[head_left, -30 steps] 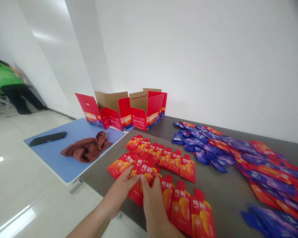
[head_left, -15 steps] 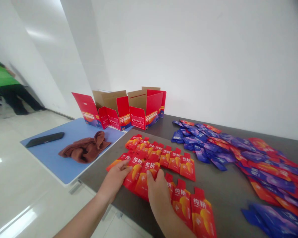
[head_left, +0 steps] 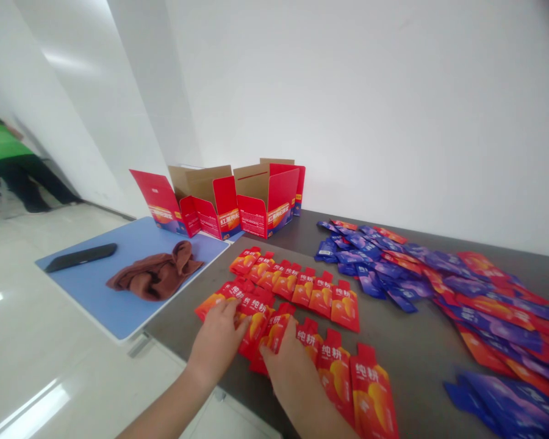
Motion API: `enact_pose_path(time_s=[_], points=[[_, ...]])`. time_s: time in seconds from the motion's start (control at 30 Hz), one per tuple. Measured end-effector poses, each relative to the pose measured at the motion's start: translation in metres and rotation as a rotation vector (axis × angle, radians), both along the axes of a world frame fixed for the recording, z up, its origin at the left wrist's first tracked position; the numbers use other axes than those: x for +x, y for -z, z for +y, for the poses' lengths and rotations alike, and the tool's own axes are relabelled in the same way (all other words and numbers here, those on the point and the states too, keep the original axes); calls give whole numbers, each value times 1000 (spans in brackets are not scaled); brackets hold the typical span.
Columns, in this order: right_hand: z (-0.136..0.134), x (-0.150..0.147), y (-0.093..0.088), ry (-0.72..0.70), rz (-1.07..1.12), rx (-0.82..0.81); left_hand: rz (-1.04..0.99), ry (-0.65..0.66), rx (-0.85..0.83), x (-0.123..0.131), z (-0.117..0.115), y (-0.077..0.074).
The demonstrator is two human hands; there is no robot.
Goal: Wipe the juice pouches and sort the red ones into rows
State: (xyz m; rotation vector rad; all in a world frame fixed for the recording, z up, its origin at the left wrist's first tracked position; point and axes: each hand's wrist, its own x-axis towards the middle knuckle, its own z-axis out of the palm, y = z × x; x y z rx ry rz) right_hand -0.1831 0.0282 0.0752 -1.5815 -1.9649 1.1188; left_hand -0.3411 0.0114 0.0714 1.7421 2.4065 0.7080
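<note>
Red-orange spouted pouches (head_left: 320,296) lie in overlapping rows on the dark grey table (head_left: 407,347). My left hand (head_left: 217,341) rests flat on the pouches at the near left end of the front row, fingers stretched out. My right hand (head_left: 288,369) lies beside it, fingers closed round the lower end of a red pouch (head_left: 274,332) that slants up to the right. More red pouches (head_left: 370,396) continue the front row to the right of my right hand.
Blue-purple and red pouches (head_left: 439,280) are heaped across the right of the table. Two open red cartons (head_left: 238,201) stand at the back. A blue board (head_left: 119,274) to the left carries a brown cloth (head_left: 158,274) and a black phone (head_left: 80,256). A person in green (head_left: 4,158) stands far left.
Both hands have slid the gathered red pouches down onto the front row; my left hand now lies flat over them and my right has dropped lower.
</note>
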Motion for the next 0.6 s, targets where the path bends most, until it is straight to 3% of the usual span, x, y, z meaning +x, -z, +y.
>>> enact_pose_path(time_s=[0.17, 0.3, 0.43, 0.6], points=[[-4, 9, -11, -43, -259, 53, 70, 9, 61, -6, -4, -3], [-11, 12, -12, -94, -215, 192, 92, -57, 116, -38, 4, -8], [-11, 2, -5, -291, -173, 422, 79, -50, 42, -69, 23, -5], [-2, -15, 10, -376, -148, 434, 121, 25, -88, -67, 27, 4]])
